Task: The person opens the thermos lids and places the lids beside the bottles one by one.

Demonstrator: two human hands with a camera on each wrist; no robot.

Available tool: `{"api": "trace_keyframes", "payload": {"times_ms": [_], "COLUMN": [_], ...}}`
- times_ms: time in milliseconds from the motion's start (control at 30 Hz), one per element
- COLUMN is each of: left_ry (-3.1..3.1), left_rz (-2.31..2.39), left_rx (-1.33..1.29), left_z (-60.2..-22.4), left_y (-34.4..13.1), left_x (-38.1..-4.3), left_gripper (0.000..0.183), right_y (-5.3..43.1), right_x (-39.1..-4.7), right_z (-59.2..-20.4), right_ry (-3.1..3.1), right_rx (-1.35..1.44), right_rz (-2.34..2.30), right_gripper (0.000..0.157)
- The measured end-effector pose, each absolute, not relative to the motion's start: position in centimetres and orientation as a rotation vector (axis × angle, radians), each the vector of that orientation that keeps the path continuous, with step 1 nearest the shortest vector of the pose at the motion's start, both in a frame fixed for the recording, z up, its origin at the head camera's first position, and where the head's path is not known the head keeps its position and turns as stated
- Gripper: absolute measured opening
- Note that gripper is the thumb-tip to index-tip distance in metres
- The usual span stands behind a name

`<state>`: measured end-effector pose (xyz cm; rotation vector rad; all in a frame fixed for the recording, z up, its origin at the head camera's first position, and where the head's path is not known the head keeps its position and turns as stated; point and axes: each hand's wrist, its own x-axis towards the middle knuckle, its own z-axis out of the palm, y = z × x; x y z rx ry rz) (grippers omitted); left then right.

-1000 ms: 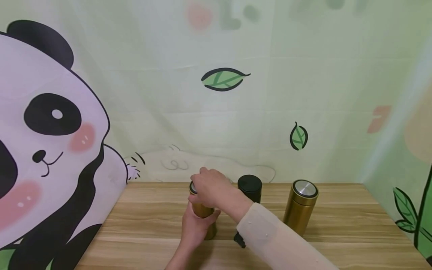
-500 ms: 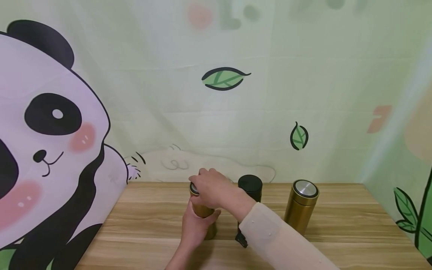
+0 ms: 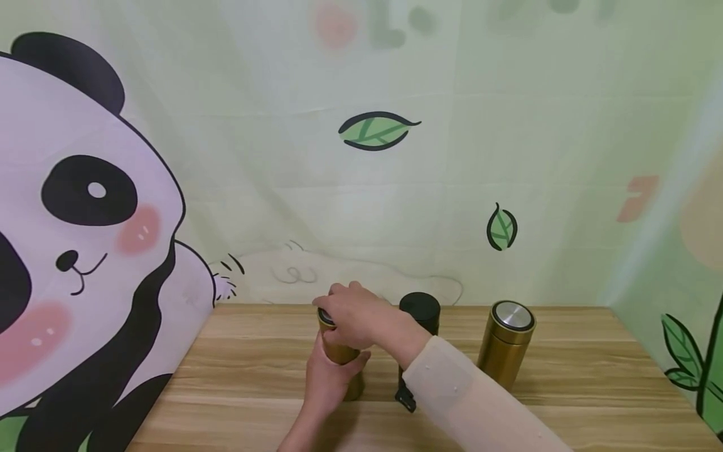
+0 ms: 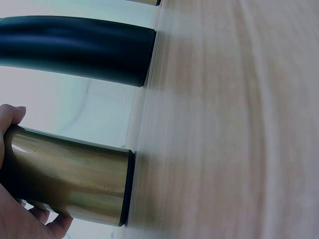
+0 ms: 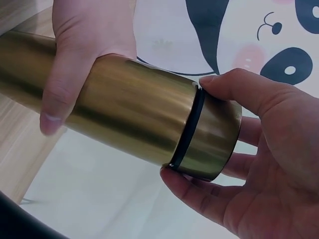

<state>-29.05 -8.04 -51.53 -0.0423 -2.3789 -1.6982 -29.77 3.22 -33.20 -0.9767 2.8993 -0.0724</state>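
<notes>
My left hand (image 3: 327,380) grips the body of a gold thermos (image 3: 341,354) standing upright on the wooden table. In the left wrist view, the base of this thermos (image 4: 84,179) meets the tabletop. Fingers and thumb of my right hand (image 3: 361,319) hold the thermos's gold lid (image 5: 214,129), which has a silver top. A black band shows between lid and body in the right wrist view, where my left thumb (image 5: 60,99) lies across the body. The right hand covers much of the lid in the head view.
Just right of my hands stands a black bottle (image 3: 420,307) with a black strap (image 3: 405,399), partly behind my right forearm. Farther right is another gold thermos (image 3: 508,351), upright, its silver-topped lid on. A panda-printed cloth (image 3: 271,188) hangs behind the table (image 3: 587,389).
My right hand's fingers have shifted slightly left around the lid, and the sleeve a little right. The left hand keeps its hold on the body.
</notes>
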Motion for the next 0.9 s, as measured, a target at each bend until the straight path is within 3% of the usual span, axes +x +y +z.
{"api": "trace_keyframes", "payload": {"times_ms": [300, 567, 900], "left_ry": [-2.363, -2.354, -2.328], "left_rz": [-1.713, -1.758, -1.795], "left_rx": [-0.051, -0.015, -0.025], "left_z": [-51.5, -51.5, -51.4], "left_y": [-8.2, -8.1, -8.1], "left_x": [-29.0, -28.9, -28.8], "left_gripper": [0.079, 0.068, 0.071], "right_y": [3.2, 2.8, 2.1], "right_x": [-29.7, -29.5, -29.2], "right_z": [-33.7, -34.0, -34.3], "right_ry": [2.949, 3.049, 3.178], "right_rx": [-0.963, -0.837, -0.63], "right_rz": [-0.074, -0.017, 0.045], "right_gripper": [0.061, 0.084, 0.084]}}
